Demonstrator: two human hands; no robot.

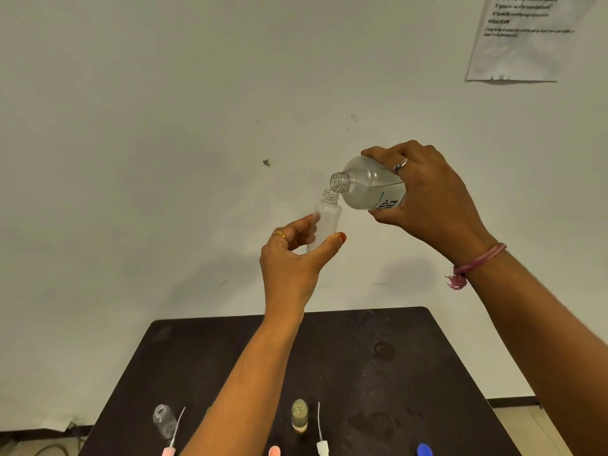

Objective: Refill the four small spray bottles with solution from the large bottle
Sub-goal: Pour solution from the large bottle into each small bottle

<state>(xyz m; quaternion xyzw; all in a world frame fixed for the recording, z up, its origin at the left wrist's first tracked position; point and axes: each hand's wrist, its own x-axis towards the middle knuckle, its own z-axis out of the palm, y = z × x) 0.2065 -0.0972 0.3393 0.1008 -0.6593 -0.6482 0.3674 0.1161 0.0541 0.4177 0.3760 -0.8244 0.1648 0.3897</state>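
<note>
My right hand grips the big bottle, tipped w/ its mouth touching the top of the small spray bottle. My left hand pinches that one btwn thumb & fingers. Below my hands, on the dark table: a clear bottle & a yellowish bottle.

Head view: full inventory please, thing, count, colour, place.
large bottle: 1, clear, uncapped, tilted, neck over the held bottle's mouth
small spray bottle: 1, frosted, held up, open
clear small bottle: 1, table front left
amber small bottle: 1, table front centre
spray tops: 2 with tubes, white and pink, front edge
blue cap: 1, front right
table: 1, dark
paper sheet: 1, white, wall
hands: left hand holds small spray bottle; right hand grips large bottle
</note>
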